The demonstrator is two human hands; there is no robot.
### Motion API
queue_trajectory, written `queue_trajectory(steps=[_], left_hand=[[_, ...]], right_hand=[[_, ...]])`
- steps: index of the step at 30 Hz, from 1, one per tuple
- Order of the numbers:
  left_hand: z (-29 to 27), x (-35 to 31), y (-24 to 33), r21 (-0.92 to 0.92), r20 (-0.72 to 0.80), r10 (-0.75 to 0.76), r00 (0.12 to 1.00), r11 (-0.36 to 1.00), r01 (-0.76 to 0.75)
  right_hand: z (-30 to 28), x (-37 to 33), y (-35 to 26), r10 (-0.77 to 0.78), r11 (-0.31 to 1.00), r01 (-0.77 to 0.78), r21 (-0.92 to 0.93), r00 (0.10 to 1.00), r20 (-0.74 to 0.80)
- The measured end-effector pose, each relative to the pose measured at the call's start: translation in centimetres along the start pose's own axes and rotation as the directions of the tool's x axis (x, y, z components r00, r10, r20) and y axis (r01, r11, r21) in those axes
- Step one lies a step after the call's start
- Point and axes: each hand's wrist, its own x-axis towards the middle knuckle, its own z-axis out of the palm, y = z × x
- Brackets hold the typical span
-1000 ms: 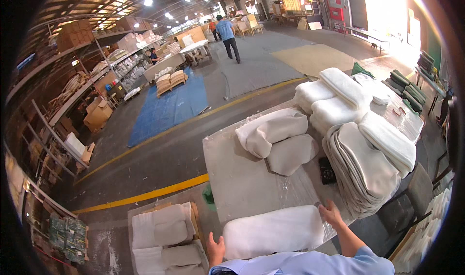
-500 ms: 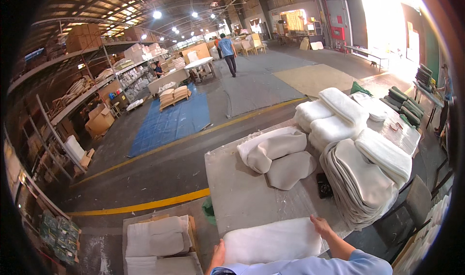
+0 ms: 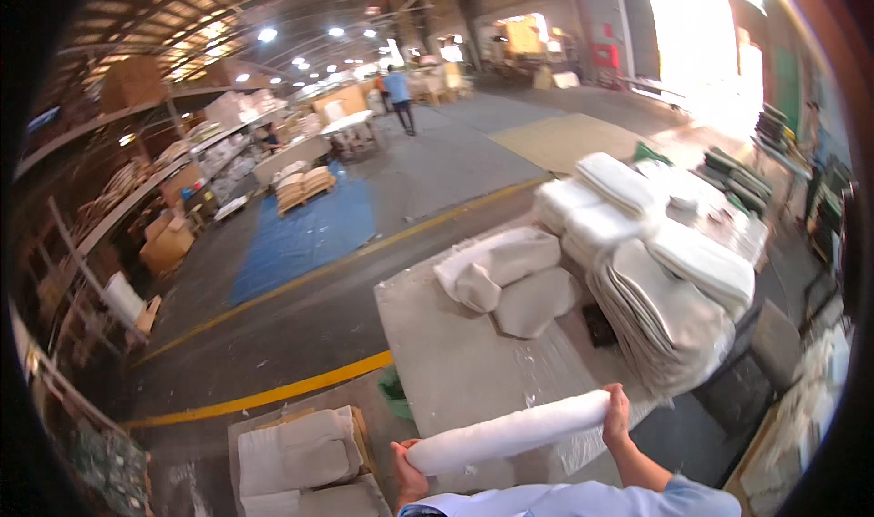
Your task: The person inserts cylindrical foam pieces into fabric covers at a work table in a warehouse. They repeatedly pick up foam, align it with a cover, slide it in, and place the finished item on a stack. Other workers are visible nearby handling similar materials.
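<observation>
A folded piece of white fluffy padding (image 3: 510, 432) is held by its two ends above the near edge of the table (image 3: 455, 371). My left hand (image 3: 409, 473) grips its left end and my right hand (image 3: 618, 414) its right end. It shows edge-on as a long narrow band, the right end a little higher. Beyond it on the table lie a rolled off-white cloth piece (image 3: 510, 260) and a flat beige-grey piece (image 3: 539, 302). To the right stand a thick stack of folded grey-beige sheets (image 3: 646, 312) and several white padding bundles (image 3: 592, 203).
A low stack of folded white sheets (image 3: 296, 453) sits at the lower left beside a green bag (image 3: 393, 394). A small black object (image 3: 598, 325) lies by the sheet stack. A chair (image 3: 772, 346) stands at the right. Further off, a person (image 3: 398, 98) is on the floor mats.
The padding has been raised and tipped from lying flat to edge-on, both hands still at its ends. The whole view has shifted slightly, and the distant person appears farther away.
</observation>
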Motion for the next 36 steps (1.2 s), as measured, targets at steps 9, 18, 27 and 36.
queue_trajectory(steps=[9, 18, 27, 36], left_hand=[[-1.2, 1.9, 4.1, 0.518, 0.113, 0.037, 0.993, 0.851, -0.091], [16.8, -4.0, 3.1, 0.604, 0.777, -0.178, 0.603, -0.055, -0.795], [17.0, -3.6, 1.2, 0.724, 0.642, -0.261, 0.721, -0.104, -0.682], [16.6, -5.5, 1.8, 0.732, 0.641, -0.203, 0.740, -0.130, -0.669]], right_hand=[[0.9, -1.7, -0.4, 0.067, 0.988, -0.072, -0.136, 0.997, -0.039], [-2.0, -0.1, -3.5, 0.082, 0.893, -0.011, -0.450, 0.987, 0.138], [-6.9, 20.7, -10.8, -0.399, 0.598, 0.260, -0.758, 0.917, 0.000], [-6.6, 25.6, -5.4, -0.141, 0.478, -0.010, -0.878, 0.986, -0.088]])
